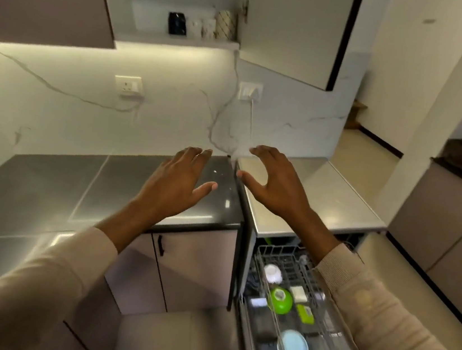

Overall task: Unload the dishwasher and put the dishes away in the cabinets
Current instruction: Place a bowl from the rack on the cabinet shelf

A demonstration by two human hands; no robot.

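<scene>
Dishwasher rack (285, 263) stands pulled out at lower right, under the pale end of the desk (324, 196). Five pieces show in it: one white round piece (270, 272), one small white square piece (298, 294), one green bowl (281, 300), one flat green piece (305, 314) and one pale blue plate (293, 349) nearest the camera. All are blurred, so what each piece really is stays hard to tell.

Up in the open cabinet, the shelf (177, 39) carries what look like four cups: one black cup (177, 23), two white cups (201, 28) and one patterned cup (225, 24). Two wall sockets (128, 84) sit on the marble wall.

Both hands are raised over the desk, apart from each other. The left hand (178, 178) has its fingers straight and close together with the thumb out, and holds nothing. The right hand (274, 180) is spread wide, fingers slightly bent, also holding nothing. Whether either touches the desk cannot be told.

The right sleeve (380, 326) covers the rack's right side, and the frame's lower edge cuts off its front.
</scene>
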